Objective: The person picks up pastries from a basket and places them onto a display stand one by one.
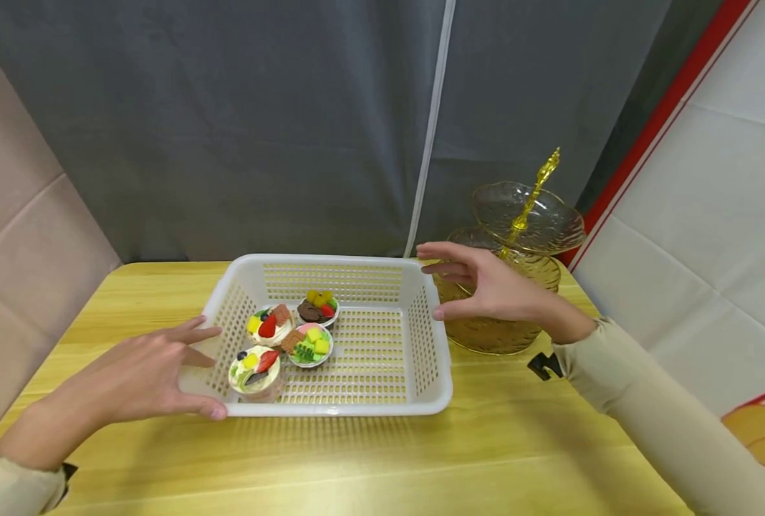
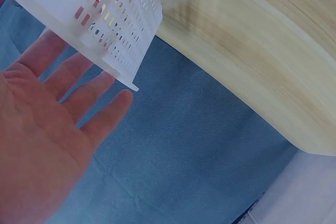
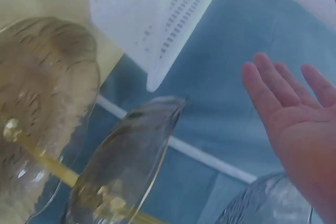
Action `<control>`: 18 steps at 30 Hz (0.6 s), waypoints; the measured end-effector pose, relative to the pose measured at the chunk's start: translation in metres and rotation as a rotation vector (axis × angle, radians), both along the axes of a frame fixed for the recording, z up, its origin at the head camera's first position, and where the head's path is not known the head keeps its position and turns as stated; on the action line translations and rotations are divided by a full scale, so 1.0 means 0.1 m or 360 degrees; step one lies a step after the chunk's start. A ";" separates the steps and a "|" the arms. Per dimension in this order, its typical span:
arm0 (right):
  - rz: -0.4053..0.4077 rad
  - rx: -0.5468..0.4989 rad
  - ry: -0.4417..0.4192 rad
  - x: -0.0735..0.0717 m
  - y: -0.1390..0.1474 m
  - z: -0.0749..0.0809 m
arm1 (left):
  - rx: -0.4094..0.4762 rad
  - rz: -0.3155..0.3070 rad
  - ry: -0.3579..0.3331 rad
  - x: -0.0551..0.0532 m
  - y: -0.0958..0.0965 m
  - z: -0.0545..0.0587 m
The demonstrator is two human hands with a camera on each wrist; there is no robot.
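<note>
A white plastic basket (image 1: 382, 409) with perforated walls sits on the wooden table. Grouped in its left half are several dessert cups topped with fruit pieces, among them a chocolate one (image 1: 309, 311) and a green-topped one (image 1: 311, 351). My left hand (image 1: 140, 373) is at the basket's left end, fingers spread and thumb by the front corner. In the left wrist view its extended fingers (image 2: 107, 119) lie close along the rim. Beside the right rim is my right hand (image 1: 495, 285), fingers loosely extended and thumb apart, holding nothing.
Right behind my right hand stands a tiered stand (image 1: 529, 208) with amber glass plates and a gold pole. A dark grey curtain (image 1: 260, 129) hangs along the table's back edge. Pale panels flank both sides. Bare wood table surface (image 1: 382, 466) shows in front of the basket.
</note>
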State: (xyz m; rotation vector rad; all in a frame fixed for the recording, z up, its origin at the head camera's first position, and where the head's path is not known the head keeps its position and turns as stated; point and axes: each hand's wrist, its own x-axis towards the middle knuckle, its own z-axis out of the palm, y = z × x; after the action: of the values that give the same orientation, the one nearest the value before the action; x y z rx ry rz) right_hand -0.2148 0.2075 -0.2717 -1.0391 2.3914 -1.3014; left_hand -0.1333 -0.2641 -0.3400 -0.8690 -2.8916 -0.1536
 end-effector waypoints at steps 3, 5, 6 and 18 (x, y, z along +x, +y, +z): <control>0.0082 -0.0016 -0.0012 -0.03 -0.13 -0.02 | -0.0003 0.0003 -0.0001 0.00 0.00 0.00; 0.0131 -0.0014 -0.0009 -0.05 -0.20 -0.03 | -0.0002 0.0000 0.0000 0.00 0.00 -0.01; 0.0144 -0.0006 -0.0009 -0.05 -0.24 -0.03 | 0.0000 -0.0004 0.0002 0.00 0.00 -0.01; 0.0287 0.0096 0.0017 -0.14 -0.65 0.05 | -0.0003 0.0011 -0.0018 -0.02 0.00 -0.02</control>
State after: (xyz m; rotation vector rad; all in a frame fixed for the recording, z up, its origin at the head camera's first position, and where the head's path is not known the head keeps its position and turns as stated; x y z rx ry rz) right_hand -0.2284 0.1424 -0.2668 -1.2145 2.2687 -1.1580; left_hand -0.1349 -0.2643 -0.3415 -0.8615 -2.9055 -0.1560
